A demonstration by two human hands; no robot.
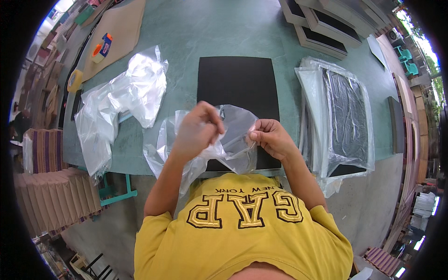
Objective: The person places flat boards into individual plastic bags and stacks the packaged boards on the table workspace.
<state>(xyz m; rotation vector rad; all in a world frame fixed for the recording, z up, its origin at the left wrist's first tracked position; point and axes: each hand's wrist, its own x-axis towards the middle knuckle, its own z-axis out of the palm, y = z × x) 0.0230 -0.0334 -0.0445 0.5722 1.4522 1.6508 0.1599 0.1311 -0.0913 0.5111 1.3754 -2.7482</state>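
A clear plastic bag [239, 122] lies crumpled over the near part of a flat black panel [235, 81] on the green table. My right hand [275, 139] pinches the bag's right edge between thumb and fingers. Over the bag's left part hovers my left hand [198, 133], its fingers bent but smeared by motion. Whether those fingers grip the film cannot be made out. The bag's loose end hangs past the table's near edge beside my left forearm.
To the left lies a heap of clear plastic bags [140, 79], with tape rolls [74, 80] and a tape dispenser [101, 48] beyond. Plastic-wrapped black panels [345, 116] are stacked at right. More panels [322, 37] are piled at far right on the table [182, 32].
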